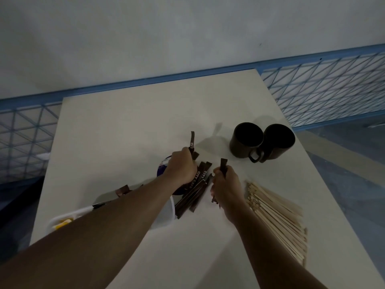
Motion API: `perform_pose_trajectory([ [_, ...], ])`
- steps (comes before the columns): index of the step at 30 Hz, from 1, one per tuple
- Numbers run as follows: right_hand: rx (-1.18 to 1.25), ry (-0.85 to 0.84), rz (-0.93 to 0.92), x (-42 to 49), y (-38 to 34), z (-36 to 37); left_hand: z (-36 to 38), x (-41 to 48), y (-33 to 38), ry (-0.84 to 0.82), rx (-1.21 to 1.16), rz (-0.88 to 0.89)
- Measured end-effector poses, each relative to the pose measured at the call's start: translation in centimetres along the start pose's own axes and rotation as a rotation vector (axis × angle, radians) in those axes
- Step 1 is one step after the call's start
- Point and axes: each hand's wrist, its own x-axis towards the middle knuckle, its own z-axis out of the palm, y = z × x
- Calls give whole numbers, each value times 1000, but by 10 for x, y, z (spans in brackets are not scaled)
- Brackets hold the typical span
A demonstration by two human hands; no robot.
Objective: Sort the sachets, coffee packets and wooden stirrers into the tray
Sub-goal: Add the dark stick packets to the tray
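At desk point(129, 126) centre: both hands work the coffee packets point(193, 192).

- Left grip point(183, 167): fingers curled round packets, ends sticking up toward 12 o'clock. At least two are in hand, and the fist hides any more. Judged to be bunching them upright, so that they go into the tray as one bundle.
- Right grip point(226, 186): closed on at least one packet, top end up and bottom end showing below the palm. Same gathering hold, by the look of it.
- Loose packets lie fanned flat between the two hands, overlapping. About five, exact count not possible.
- Stirrers point(277, 215): one spread pile at 4 o'clock, just right of the right wrist, lying roughly parallel. Dozens, too dense to count. None is in the tray yet.
- Tray point(62, 216): one, white, at 8 o'clock, mostly hidden under the left forearm. Yellow sachets point(62, 223) show in its near compartment, number unclear. A brown packet end shows further along.
- Mugs point(246, 140): two, dark, touching, at 2 o'clock. They stand apart from the sorting.
- Dark round disc point(162, 170) under the left hand: one, identity unclear.

Judgement: packet stage under way, stirrers to follow.
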Motion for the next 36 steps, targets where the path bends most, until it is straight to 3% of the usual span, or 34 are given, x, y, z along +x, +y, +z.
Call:
perform_pose_trajectory([
  [7, -24, -27, -113, -7, -22, 10, -41, -12, 8, 110, -268, 70],
  [12, 1, -45, -240, -27, -53, 18, -69, -28, 3, 100, -475, 61],
  [22, -39, -124, -499, -65, -87, 56, -109, -72, -39, 51, -537, 89],
  [36, -165, -154, -501, -100, -56, 113, -100, -127, -119, 133, -675, -28],
])
